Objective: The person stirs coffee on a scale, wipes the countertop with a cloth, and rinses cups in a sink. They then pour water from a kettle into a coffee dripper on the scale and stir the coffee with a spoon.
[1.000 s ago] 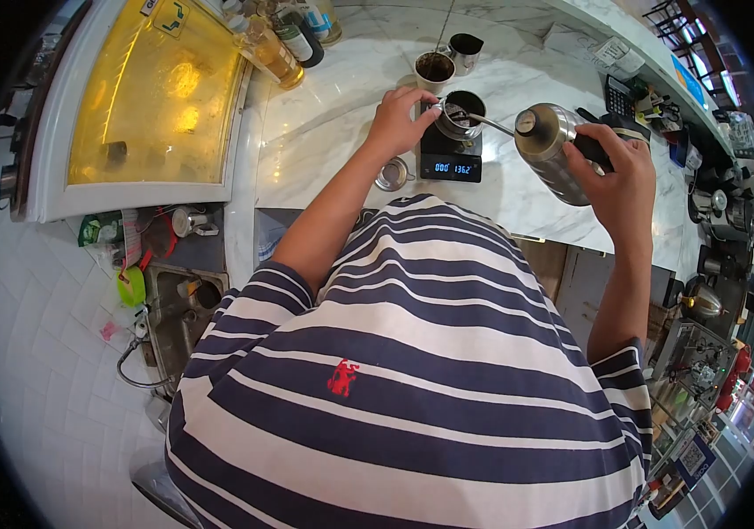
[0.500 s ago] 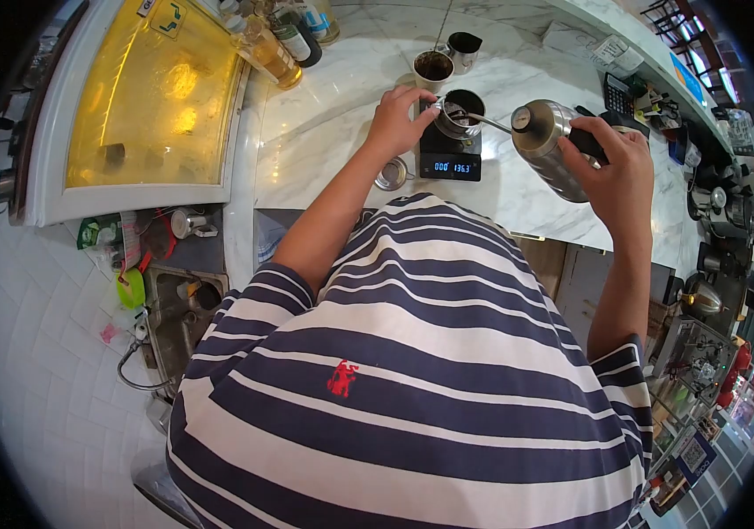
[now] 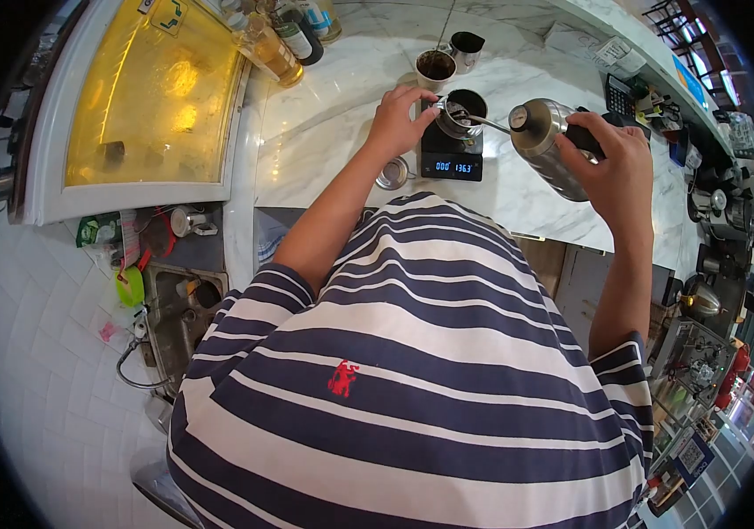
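Note:
My right hand (image 3: 615, 154) is closed round the dark handle of a silver gooseneck kettle (image 3: 546, 145), which is tilted to the left. The kettle's thin spout reaches over a metal cup (image 3: 462, 128) with a dark inside. That cup is at a black digital scale (image 3: 452, 166) whose lit display reads 136.3. My left hand (image 3: 401, 122) pinches the cup's upper left side with thumb and fingertips. Whether water is running from the spout, I cannot tell. A small round metal piece (image 3: 392, 174) lies on the counter below my left wrist.
Behind the cup stand a white paper cup (image 3: 435, 69) with dark residue and a metal pitcher (image 3: 465, 51). Several bottles (image 3: 273, 53) are at the back left, beside a yellow-lit glass-fronted cabinet (image 3: 152, 97). A sink (image 3: 185, 309) is lower left; a calculator (image 3: 619, 94) sits right.
Both hands, the cup and the kettle stay nearly in place. The scale reading remains 136.3, and the view has shifted only slightly.

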A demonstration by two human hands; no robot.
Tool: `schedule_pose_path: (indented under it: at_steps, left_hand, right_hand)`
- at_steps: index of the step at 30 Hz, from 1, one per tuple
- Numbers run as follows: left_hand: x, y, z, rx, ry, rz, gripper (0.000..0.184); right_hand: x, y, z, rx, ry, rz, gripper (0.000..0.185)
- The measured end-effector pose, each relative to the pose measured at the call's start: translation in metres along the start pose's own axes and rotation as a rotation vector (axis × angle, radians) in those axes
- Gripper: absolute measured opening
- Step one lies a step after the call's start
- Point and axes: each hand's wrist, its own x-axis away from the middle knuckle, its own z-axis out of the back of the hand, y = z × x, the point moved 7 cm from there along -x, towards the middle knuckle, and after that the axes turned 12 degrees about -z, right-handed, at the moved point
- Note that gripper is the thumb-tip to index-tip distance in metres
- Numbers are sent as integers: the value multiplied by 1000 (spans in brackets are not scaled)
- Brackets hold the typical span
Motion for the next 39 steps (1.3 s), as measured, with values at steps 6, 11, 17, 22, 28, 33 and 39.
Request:
schedule_pose_path:
  at_steps: [6,11,17,22,28,33,39]
  left_hand:
    - [0,-3,-3,4,2,-14,24]
    - [2,-2,-2,4,17,-18,24]
    - [2,-3,-3,8,11,-19,23]
    - [3,-2,-3,10,39,-26,22]
    - [4,0,-1,11,41,-25,22]
    - [4,-1,-2,15,36,-20,22]
    - [4,-2,-1,0,26,-21,22]
  right_hand:
    - [-4,-5,2,12,-14,7,19]
    - [-9,-6,-1,-1,-21,10,18]
    - [-14,-11,0,9,-17,42,17]
    - [-19,-15,1,35,-30,54,16]
    - [-25,-24,4,64,-41,88,18]
    - [-28,-21,-1,24,-72,58,21]
    - [-26,-19,-1,23,-67,37,23]
